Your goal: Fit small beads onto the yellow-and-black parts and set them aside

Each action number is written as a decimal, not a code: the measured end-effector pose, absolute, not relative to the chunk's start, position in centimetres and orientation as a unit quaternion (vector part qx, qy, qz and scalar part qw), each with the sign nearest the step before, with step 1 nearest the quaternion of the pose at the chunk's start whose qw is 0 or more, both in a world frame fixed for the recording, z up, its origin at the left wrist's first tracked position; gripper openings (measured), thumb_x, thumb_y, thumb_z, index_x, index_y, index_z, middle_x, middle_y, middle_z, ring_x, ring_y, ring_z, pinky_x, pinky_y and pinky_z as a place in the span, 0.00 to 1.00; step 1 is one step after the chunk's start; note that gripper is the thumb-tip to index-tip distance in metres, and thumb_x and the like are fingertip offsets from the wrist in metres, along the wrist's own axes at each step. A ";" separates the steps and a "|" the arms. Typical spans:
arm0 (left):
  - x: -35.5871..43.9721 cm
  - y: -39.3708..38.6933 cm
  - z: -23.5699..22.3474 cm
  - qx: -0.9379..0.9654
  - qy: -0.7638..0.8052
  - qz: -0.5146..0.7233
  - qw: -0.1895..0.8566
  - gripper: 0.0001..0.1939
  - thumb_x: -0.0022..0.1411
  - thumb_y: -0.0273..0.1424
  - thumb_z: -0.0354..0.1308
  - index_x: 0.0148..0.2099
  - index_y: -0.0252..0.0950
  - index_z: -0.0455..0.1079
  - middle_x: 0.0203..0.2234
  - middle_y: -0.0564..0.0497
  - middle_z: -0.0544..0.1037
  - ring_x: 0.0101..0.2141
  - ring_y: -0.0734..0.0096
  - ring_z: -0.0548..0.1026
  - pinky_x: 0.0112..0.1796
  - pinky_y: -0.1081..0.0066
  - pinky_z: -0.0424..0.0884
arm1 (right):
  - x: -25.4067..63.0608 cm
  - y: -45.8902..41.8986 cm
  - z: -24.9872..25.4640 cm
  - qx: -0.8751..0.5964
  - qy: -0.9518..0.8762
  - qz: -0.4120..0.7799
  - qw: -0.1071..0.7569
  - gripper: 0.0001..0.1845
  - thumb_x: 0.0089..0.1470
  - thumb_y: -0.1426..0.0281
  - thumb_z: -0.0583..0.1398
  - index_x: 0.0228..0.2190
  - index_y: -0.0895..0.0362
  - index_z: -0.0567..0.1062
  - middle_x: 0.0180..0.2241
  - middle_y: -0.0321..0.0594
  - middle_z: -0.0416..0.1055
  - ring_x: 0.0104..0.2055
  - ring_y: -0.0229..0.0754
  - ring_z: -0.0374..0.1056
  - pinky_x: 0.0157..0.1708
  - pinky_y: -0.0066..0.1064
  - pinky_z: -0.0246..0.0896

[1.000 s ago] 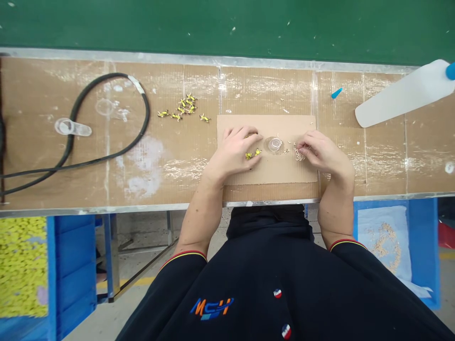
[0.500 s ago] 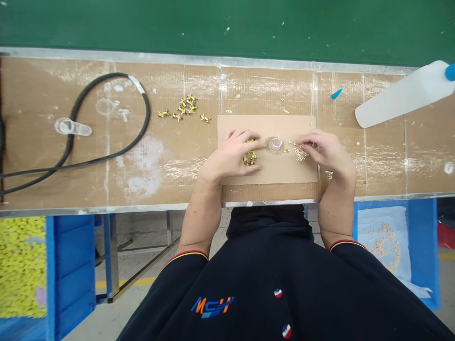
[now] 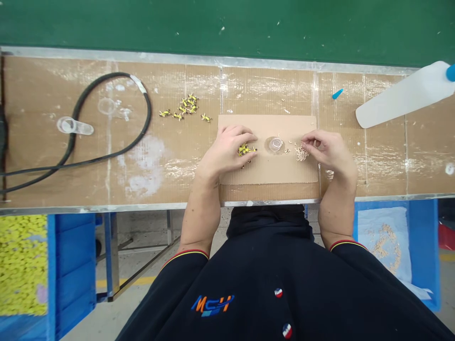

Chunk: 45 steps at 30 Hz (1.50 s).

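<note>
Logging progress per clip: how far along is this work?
The outlying yellow pieces, set apart, may be done. In hand: left hand curved around nearer yellow pieces, right hand at the pale bits. Seemingly left: those heaped bits; any grip is unclear.

Your pieces (image 3: 245,149) are yellow and black; cap (image 3: 337,94), blue; cardboard sheet (image 3: 265,173), plain tan; cable (image 3: 85,85), black.

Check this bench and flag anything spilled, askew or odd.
White residue marks the cardboard bench cover, perhaps a dried spill. A clear plastic piece lies untidily across the black cable. A few tiny pale bits lie apart from the pale pile near the right hand.
</note>
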State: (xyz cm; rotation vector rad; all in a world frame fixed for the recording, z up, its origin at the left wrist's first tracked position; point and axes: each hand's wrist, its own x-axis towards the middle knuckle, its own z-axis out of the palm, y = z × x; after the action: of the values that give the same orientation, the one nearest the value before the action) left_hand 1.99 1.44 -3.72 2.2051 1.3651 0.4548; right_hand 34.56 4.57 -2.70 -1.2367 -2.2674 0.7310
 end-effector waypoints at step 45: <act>8.1 -0.6 -4.3 0.789 0.355 0.478 0.147 0.12 0.75 0.39 0.56 0.42 0.40 0.77 0.34 0.48 0.83 0.37 0.72 0.80 0.38 0.68 0.75 | 28.0 0.6 -3.3 -0.353 -0.676 0.429 0.484 0.29 0.53 0.52 0.71 0.41 0.44 0.58 0.29 0.28 0.74 0.26 0.40 0.71 0.25 0.38 0.70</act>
State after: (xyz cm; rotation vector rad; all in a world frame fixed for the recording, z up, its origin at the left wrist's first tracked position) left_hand 8.10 -0.57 -4.30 2.2716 1.0228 1.3761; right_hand 28.00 0.60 -3.35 -0.8608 -1.6463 1.0443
